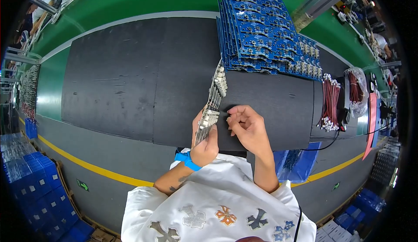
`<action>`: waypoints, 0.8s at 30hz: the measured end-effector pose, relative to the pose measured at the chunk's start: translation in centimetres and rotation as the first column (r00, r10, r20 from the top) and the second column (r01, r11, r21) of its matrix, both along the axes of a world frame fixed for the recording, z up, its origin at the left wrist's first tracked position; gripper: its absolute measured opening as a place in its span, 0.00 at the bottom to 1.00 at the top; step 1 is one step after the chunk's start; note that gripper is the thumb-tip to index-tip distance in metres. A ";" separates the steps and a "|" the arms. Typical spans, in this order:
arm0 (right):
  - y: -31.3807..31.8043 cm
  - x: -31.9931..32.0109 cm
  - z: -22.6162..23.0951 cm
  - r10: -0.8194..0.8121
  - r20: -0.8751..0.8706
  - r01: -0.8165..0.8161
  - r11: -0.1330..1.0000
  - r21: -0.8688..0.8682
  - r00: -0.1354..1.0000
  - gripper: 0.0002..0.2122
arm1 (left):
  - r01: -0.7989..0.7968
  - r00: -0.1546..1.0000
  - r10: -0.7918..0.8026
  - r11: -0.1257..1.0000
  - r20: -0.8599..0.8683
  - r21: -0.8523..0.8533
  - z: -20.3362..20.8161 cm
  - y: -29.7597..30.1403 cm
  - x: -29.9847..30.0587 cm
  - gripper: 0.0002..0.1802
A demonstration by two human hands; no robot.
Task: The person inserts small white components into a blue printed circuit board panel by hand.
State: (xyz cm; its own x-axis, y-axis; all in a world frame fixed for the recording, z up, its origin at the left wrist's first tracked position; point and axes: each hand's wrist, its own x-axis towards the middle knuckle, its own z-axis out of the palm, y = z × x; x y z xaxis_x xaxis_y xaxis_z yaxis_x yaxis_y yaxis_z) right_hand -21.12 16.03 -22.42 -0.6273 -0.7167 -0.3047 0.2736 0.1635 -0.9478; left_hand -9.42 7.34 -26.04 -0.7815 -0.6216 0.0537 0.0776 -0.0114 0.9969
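Note:
My left hand, with a blue band at the wrist, is closed on the lower end of a circuit board panel. The panel stands tilted, nearly edge-on, and rows of pale connectors show along its right face. Just right of it, my right hand is loosely curled; thumb and index fingertips are a little apart, with nothing visible between them. Beyond the hands stands a tall stack of blue circuit board panels, and the held panel's top end reaches close to its lower left corner.
A black mat covers the green workbench. At the right lie red wire bundles with white plugs, a plastic bag of wires and a pink sheet. Blue boxes are stacked at lower left. A metal post rises behind the panels.

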 end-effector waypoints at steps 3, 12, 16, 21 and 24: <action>0.0 0.2 -0.1 -0.016 -0.129 0.025 0.998 0.065 0.992 0.08 | 0.000 1.000 0.000 1.000 0.003 0.002 -0.2 0.1 0.1 0.27; -1.6 1.6 1.3 -0.055 0.112 0.081 0.968 -0.238 0.992 0.07 | 0.140 0.989 -0.145 0.954 0.001 0.265 0.4 0.0 0.2 0.26; -1.7 1.7 1.3 -0.056 0.162 0.092 0.970 -0.224 0.985 0.08 | 0.112 0.993 -0.109 0.987 -0.036 0.118 -0.4 0.1 0.3 0.26; -1.5 1.3 0.9 0.003 0.195 0.040 0.976 -0.214 0.981 0.09 | 0.078 0.982 -0.085 0.996 -0.167 -0.047 0.9 -0.1 -0.5 0.27; -1.4 0.7 1.0 0.075 0.224 -0.015 0.966 -0.257 0.972 0.10 | 0.079 0.979 -0.089 0.995 -0.182 -0.062 1.1 -0.2 -0.6 0.28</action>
State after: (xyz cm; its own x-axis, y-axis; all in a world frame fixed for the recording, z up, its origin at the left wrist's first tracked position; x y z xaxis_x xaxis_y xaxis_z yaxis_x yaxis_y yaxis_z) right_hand -20.42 14.67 -21.47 -0.5271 -0.8145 -0.2424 0.4863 -0.0552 -0.8720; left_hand -10.03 7.15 -24.96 -0.8045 -0.5462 0.2333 0.2611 0.0275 0.9649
